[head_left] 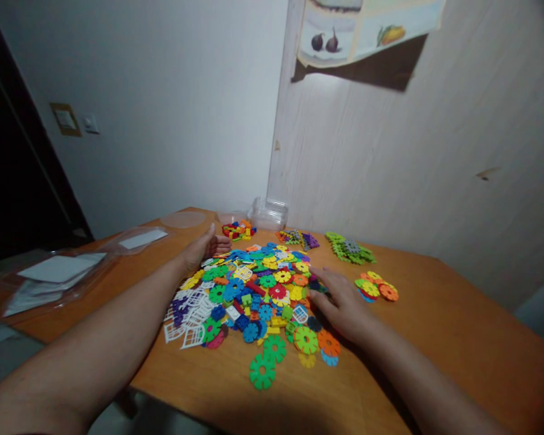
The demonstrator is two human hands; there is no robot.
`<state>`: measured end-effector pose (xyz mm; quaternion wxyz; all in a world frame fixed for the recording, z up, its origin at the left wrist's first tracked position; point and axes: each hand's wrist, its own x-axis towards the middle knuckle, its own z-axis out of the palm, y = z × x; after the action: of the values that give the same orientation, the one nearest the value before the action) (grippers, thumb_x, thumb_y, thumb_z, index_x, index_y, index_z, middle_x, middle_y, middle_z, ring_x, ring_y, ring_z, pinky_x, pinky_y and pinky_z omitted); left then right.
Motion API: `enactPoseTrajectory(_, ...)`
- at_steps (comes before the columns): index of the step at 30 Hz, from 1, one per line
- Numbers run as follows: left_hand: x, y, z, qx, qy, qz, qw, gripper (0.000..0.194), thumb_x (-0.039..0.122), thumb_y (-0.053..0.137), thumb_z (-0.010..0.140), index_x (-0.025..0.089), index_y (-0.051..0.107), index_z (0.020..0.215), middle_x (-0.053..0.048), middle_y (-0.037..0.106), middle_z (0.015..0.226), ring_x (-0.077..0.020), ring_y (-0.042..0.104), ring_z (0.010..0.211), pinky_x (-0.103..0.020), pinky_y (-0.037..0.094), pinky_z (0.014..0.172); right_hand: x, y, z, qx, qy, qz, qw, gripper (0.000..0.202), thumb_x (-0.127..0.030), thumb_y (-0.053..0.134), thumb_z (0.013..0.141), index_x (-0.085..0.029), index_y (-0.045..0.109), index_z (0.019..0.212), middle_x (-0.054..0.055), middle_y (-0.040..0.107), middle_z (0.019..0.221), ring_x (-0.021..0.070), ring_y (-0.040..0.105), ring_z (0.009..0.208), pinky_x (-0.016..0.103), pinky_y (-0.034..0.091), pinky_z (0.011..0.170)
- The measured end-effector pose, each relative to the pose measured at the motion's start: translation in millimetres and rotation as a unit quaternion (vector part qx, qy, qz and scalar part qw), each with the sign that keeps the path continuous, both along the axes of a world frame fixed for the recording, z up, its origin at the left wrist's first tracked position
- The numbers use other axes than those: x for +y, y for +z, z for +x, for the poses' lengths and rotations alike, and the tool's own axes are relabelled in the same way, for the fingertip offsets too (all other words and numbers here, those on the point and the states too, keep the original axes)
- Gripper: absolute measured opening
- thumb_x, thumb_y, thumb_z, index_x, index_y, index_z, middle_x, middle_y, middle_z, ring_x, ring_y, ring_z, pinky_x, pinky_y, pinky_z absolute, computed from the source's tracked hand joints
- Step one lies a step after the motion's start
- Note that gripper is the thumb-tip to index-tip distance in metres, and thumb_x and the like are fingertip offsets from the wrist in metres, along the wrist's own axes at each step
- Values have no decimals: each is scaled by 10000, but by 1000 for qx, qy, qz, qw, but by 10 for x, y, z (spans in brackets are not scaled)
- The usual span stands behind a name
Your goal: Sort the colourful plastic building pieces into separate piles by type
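Observation:
A wide heap of colourful plastic toy pieces (254, 290) lies on the wooden table (439, 326), mixing notched discs, bricks and white lattice pieces (193, 311). My left hand (205, 248) is open at the heap's far left edge, palm turned inward, thumb up and fingers stretched out. On the opposite side, my right hand (340, 300) rests open against the heap, its fingers pointing inward; some fingertips are hard to make out among dark pieces. Neither hand visibly grips a piece. Two green notched discs (263, 371) lie at the near edge of the heap.
Behind the heap sit small piles of red and orange bricks (239, 230), purple and grey pieces (299, 238) and green pieces (351, 248). Several discs (376, 286) lie to the right. Clear containers (268, 213) stand by the wall; plastic bags (58, 272) lie left.

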<state>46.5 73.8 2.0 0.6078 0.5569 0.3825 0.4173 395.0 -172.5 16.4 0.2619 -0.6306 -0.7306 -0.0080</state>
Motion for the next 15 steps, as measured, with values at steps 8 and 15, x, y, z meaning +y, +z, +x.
enactPoseTrajectory(8,-64,38,45,-7,3,-6,1000,816,848,436,837,103,747,958,-205,753,1047,-292,721,1010,-369,554,901,120,9,-146,-21,26,-70,997,473,-352,517,958,-233,618,1404,108,579,1483,332,425,1430,519,366,1141)
enactPoseTrajectory(15,-11,11,33,-4,-4,-2,1000,833,868,431,819,106,744,939,-191,753,1014,-280,728,964,-358,560,871,74,52,-85,-31,18,-15,999,288,-331,531,948,-226,732,1126,99,724,1126,258,611,1085,381,464,948)
